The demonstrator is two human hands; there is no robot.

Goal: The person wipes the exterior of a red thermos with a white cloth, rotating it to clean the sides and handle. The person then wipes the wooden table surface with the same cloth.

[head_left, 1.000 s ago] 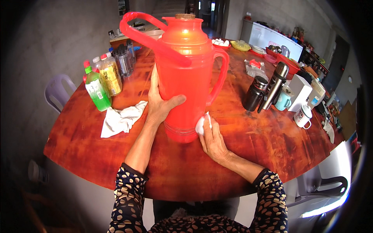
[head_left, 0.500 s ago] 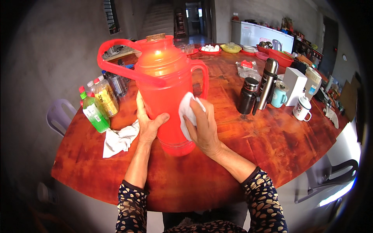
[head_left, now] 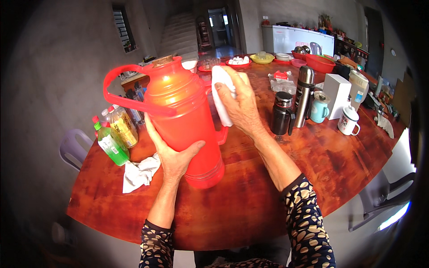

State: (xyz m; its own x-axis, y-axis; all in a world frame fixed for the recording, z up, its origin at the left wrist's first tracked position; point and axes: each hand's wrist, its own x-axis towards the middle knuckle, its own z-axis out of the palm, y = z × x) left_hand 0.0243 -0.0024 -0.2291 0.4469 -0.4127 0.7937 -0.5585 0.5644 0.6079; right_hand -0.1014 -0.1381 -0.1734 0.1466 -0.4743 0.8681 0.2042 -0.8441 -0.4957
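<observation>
A red vacuum flask (head_left: 181,123) is held over the near part of the surface (head_left: 250,201), leaning with its top toward the left; whether its base touches the wood, I cannot tell. A cork stopper (head_left: 163,61) sits in its mouth, the looped carrying handle (head_left: 134,106) juts out to the left, and the side handle (head_left: 222,135) is on the right, partly covered.

The left hand (head_left: 174,156) grips the flask's lower body, thumb across the near face and fingers around the left side. The right hand (head_left: 243,100) has its fingers closed on a folded white cloth (head_left: 222,94), which overlaps the side handle in this view; contact between them is unclear.

Just left of the left hand lies a crumpled white rag (head_left: 140,173), with a green bottle (head_left: 114,145) and a yellow-labelled bottle (head_left: 123,125) beyond it. Right of the right hand stand a black lidded mug (head_left: 280,116), a steel thermos (head_left: 304,96), a light-blue mug (head_left: 319,109), a white box (head_left: 336,96) and a white lidded mug (head_left: 347,121). Farther back are a yellow basin (head_left: 262,59) and a large red basin (head_left: 319,64).
</observation>
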